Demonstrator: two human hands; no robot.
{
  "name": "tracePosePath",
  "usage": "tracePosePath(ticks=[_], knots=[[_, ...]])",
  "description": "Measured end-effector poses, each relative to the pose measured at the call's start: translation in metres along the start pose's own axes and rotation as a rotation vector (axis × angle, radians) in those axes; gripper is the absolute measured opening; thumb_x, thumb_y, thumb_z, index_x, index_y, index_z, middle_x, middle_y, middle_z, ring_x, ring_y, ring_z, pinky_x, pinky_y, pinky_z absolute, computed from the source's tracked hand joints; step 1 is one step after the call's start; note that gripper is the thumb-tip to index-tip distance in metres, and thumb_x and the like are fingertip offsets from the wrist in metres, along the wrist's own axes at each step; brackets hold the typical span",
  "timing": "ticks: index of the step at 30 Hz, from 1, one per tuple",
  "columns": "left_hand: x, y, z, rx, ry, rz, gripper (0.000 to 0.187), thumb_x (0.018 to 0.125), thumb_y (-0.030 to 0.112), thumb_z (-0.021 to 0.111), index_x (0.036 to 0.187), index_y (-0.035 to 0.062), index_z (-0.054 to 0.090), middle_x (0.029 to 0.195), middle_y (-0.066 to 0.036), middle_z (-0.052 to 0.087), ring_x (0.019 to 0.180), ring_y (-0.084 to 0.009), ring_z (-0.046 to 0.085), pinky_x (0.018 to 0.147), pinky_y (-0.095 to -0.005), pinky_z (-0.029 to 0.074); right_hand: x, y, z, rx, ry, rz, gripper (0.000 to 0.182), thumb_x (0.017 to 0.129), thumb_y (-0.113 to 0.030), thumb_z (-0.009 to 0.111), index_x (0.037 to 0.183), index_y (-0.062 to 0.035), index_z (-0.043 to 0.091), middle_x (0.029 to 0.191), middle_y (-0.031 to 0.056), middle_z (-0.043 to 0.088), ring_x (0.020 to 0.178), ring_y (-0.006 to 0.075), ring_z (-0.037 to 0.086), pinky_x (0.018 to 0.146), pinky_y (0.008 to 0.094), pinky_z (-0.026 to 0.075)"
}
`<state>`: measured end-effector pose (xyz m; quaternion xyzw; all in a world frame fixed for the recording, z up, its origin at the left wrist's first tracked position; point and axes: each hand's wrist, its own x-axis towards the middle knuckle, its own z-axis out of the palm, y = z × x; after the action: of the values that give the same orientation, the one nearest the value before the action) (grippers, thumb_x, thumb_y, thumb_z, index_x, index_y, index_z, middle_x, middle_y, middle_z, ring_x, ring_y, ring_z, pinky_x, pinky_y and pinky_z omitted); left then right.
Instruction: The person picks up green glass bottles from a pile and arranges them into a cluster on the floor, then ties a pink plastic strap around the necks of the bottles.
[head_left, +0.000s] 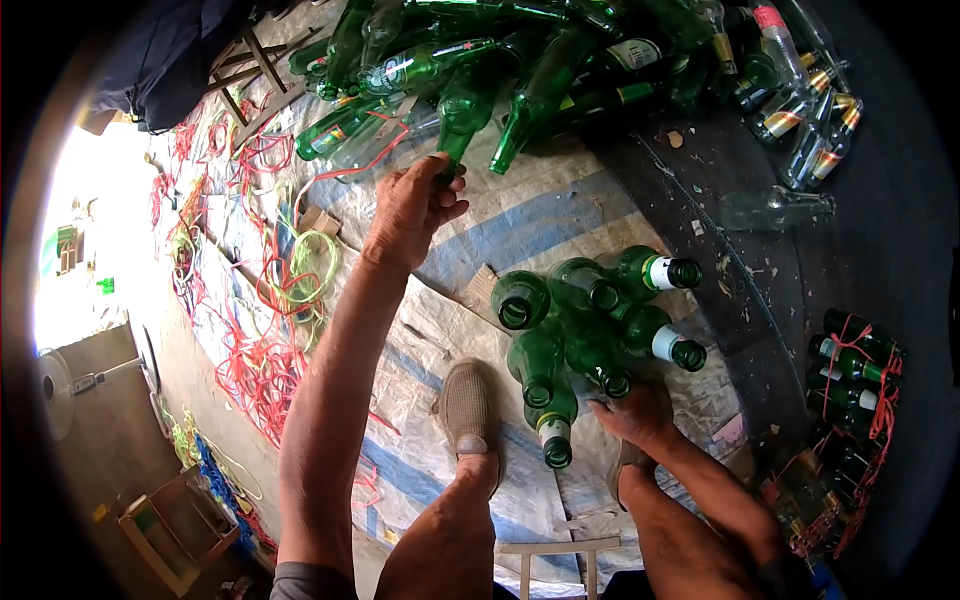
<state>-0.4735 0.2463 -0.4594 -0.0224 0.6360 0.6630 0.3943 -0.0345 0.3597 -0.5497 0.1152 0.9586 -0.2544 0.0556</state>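
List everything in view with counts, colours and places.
Gripped green glass bottle: one, green, pile's edge
Standing green glass bottles: seven, green, centre right
Heaped glass bottles: uncounted, mostly green, top
Clear labelled glass bottles: several, clear, upper right
Lone lying glass bottle: one, clear, on dark mat
Red-tied glass bottles: several, mostly green, far right
Tangled plastic twine: uncounted, red and yellow-green, left
Striped plastic sheet: one, pale and blue, floor
Dark cloth bundle: one, dark blue, upper left
Wooden crate-like frame: one, brown, lower left
Woven slip-on shoes: two, tan, lower centre
Left hand: one, bare, on the gripped bottle's neck
Right hand: one, bare, beside standing bottles
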Motion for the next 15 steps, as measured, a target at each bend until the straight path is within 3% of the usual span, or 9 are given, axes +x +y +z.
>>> tracePosePath(ticks=[15], knots=[[-0.034, 0.022, -0.02, -0.045, -0.061, -0.005, 0.033, 0.108, 0.03, 0.065, 0.109, -0.0021, 0.073, 0.081, 0.001, 0.065, 0.068, -0.0095, 0.056, 0.081, -0.0357, 0.061, -0.003, 0.005, 0.011, 0.111, 0.071, -0.07, 0.043, 0.081, -0.023, 0.091, 0.115, -0.0064, 0.07, 0.1, 0.0111, 0.067, 0.085, 0.0354, 0.071, 0.073, 0.0463, 0.06]])
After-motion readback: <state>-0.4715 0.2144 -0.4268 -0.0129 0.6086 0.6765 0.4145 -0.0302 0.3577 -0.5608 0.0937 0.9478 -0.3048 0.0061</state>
